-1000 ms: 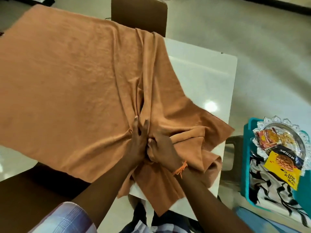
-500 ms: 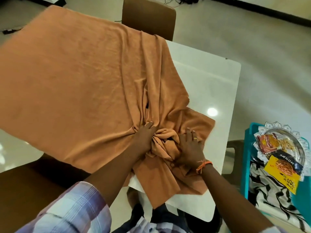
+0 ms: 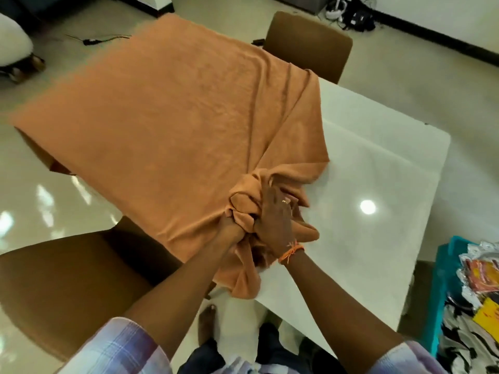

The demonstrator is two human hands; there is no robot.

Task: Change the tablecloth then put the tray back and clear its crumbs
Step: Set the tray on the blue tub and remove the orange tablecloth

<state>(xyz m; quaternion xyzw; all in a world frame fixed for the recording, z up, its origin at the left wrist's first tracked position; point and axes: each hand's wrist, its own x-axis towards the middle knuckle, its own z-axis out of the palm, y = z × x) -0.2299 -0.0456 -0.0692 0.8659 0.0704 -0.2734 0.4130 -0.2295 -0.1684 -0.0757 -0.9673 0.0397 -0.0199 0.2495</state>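
Observation:
An orange tablecloth (image 3: 172, 114) covers the left part of the white table (image 3: 378, 168) and is bunched into a wad near the table's front edge. My left hand (image 3: 229, 230) grips the wad from the left. My right hand (image 3: 275, 220), with a ring and an orange wrist thread, clutches the same wad from the right, pressed against the left hand. The silver tray (image 3: 483, 268) with snack packets sits at the far right edge of view, on a black-and-white cloth (image 3: 469, 344) in a teal crate (image 3: 442, 282).
One brown chair (image 3: 310, 41) stands behind the table and another brown chair (image 3: 67, 287) at the front left. Cables and a power strip (image 3: 351, 14) lie on the glossy floor at the back. My legs show below the table edge.
Both hands have gathered more of the orange cloth into a tighter wad, pulling its right side leftwards and baring more white tabletop. The view has tilted, and the tray has slid toward the right edge.

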